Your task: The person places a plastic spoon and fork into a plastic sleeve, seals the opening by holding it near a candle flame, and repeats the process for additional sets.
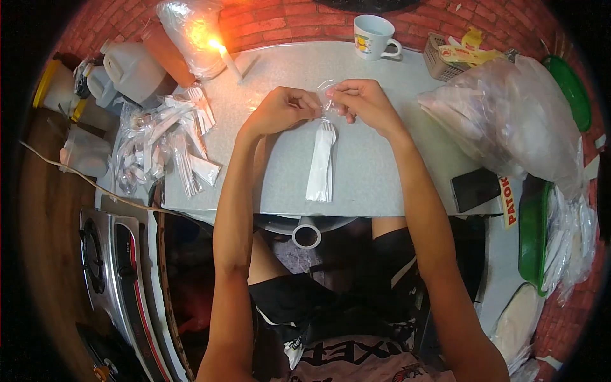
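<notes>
A clear plastic wrapper (327, 114) encloses a white plastic fork with a folded white napkin (320, 167), lying upright in the picture on the grey table. My left hand (284, 109) pinches the wrapper's upper end from the left, its fingers closed. From the right, my right hand (368, 105) pinches the same end, fingertips together. The fork's tines point toward my hands. A lit candle (230, 65) stands on the table up and left of my left hand.
Wrapped cutlery packs (162, 140) are heaped at the left. A mug (374, 38) and a basket (442, 58) stand at the back. On the right are a large plastic bag (503, 108) and a phone (475, 190). A gas stove (114, 267) is at the lower left.
</notes>
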Demonstrator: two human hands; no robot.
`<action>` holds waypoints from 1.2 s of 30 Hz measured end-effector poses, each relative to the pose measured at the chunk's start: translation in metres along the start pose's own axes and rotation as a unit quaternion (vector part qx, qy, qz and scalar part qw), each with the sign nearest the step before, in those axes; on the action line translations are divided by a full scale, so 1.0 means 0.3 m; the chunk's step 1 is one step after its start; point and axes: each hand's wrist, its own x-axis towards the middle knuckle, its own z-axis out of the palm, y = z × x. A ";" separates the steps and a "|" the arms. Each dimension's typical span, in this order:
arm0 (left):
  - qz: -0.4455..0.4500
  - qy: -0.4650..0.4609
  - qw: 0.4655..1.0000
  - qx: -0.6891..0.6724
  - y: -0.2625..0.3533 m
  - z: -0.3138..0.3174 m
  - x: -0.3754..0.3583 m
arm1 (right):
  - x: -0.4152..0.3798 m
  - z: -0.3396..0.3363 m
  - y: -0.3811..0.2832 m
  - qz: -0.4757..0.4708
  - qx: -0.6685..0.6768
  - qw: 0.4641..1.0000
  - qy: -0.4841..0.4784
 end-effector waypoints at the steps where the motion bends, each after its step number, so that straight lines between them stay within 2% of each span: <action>1: -0.001 0.000 1.000 -0.001 -0.014 0.001 0.003 | 0.003 0.003 0.003 -0.001 -0.009 1.000 0.008; 4: -0.003 0.023 1.000 0.017 -0.025 0.000 0.008 | 0.015 0.009 0.025 -0.013 -0.037 0.999 0.035; 6: -0.001 0.089 0.989 0.119 -0.013 0.011 0.009 | 0.013 0.013 0.025 -0.024 -0.055 0.997 0.055; 8: -0.005 0.108 0.985 0.137 -0.015 0.022 0.014 | 0.003 0.022 0.011 -0.021 -0.152 0.984 0.088; 9: -0.007 0.127 0.979 0.156 -0.009 0.026 0.013 | 0.002 0.029 0.015 -0.019 -0.152 0.984 0.087; 11: 0.003 0.122 0.982 0.148 0.003 0.028 0.011 | 0.001 0.040 0.023 -0.156 -0.183 0.965 0.102; 12: 0.014 0.117 0.983 0.140 0.007 0.028 0.008 | 0.000 0.045 0.020 -0.155 -0.184 0.965 0.101; 14: 0.029 0.116 0.984 0.134 -0.031 0.024 0.019 | -0.001 0.054 0.013 -0.236 -0.215 0.941 0.110; 21: 0.064 0.134 0.980 0.130 -0.059 0.017 0.036 | -0.031 0.066 -0.015 -0.217 -0.216 0.951 0.053; 23: 0.069 0.139 0.980 0.125 -0.056 0.017 0.033 | -0.035 0.069 -0.002 -0.250 -0.242 0.937 0.040; 27: 0.072 0.152 0.982 0.084 -0.067 0.014 0.037 | -0.045 0.079 -0.019 -0.256 -0.239 0.936 0.033; 36: 0.081 0.152 0.977 0.125 -0.053 0.013 0.030 | -0.054 0.069 -0.025 -0.242 -0.266 0.933 0.013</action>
